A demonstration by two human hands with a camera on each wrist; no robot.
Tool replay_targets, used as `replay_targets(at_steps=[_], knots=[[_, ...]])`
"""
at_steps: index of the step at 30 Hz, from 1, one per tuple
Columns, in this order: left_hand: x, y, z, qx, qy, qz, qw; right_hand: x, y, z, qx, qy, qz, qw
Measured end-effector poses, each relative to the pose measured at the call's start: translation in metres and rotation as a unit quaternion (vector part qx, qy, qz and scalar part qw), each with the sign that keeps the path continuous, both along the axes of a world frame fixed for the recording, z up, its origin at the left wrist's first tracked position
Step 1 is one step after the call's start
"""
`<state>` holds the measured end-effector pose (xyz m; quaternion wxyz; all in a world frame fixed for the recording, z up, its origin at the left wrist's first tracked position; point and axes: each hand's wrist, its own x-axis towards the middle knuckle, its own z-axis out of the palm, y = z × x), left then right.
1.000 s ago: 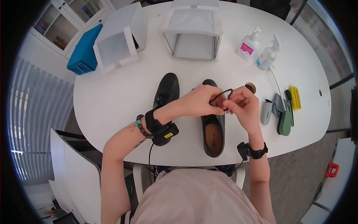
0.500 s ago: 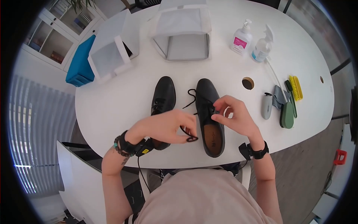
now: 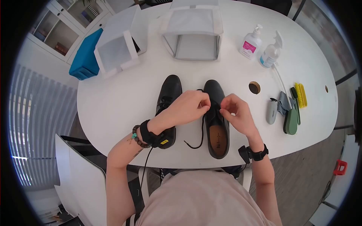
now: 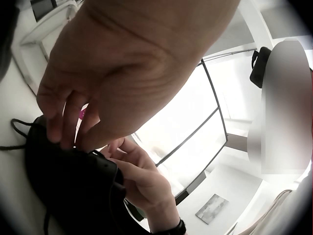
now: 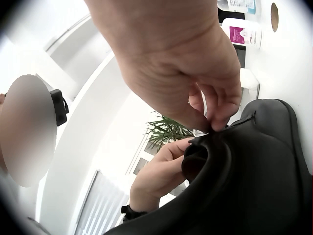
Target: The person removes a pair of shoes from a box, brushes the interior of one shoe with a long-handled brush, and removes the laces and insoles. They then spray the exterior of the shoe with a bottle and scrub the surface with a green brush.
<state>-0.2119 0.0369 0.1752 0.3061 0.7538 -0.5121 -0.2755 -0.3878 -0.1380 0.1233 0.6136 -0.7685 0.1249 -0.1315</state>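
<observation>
Two black leather lace-up shoes stand side by side, toes pointing away; the right one [image 3: 215, 88] has a tan insole, and its lacing lies under both hands. My left hand [image 3: 190, 107] reaches across the left shoe [image 3: 170, 87], finger and thumb tips pinching at the right shoe's laces. From the other side, my right hand [image 3: 239, 113] pinches at the lacing edge with thumb and fingers together. A loose shoelace end [image 3: 202, 135] trails onto the table left of the shoe. The bit of lace between the fingertips is mostly hidden.
On the white table [image 3: 124, 143] stand two pump bottles, one with a pink label [image 3: 249, 46]. To the right lie a green brush [image 3: 290, 122], a yellow brush [image 3: 300, 95], a grey cloth [image 3: 283, 104] and a grey bottle [image 3: 271, 111]. White boxes [image 3: 196, 20] stand behind.
The left hand drew a lace toward the body and left, then came back to the shoe's lacing. The right hand dropped closer to the shoe. A lace end now lies on the table.
</observation>
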Motion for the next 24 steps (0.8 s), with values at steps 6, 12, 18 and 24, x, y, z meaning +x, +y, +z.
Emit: replay_targets(at_steps=[6, 12, 18, 24], knots=[[0.003, -0.013, -0.005, 0.022, 0.027, -0.017, 0.999, -0.004, 0.0, -0.012, 0.1, -0.042, -0.006, 0.994], [0.006, -0.018, -0.01, 0.061, 0.049, -0.024, 0.997, -0.007, 0.004, -0.012, 0.074, -0.062, 0.02, 0.995], [0.002, -0.01, -0.009, 0.066, 0.112, -0.001, 0.992, -0.009, 0.01, 0.006, -0.024, -0.036, 0.023, 0.999], [0.0, -0.006, -0.002, 0.036, 0.106, -0.041, 0.993, -0.008, 0.009, 0.005, -0.042, -0.054, 0.021, 0.997]])
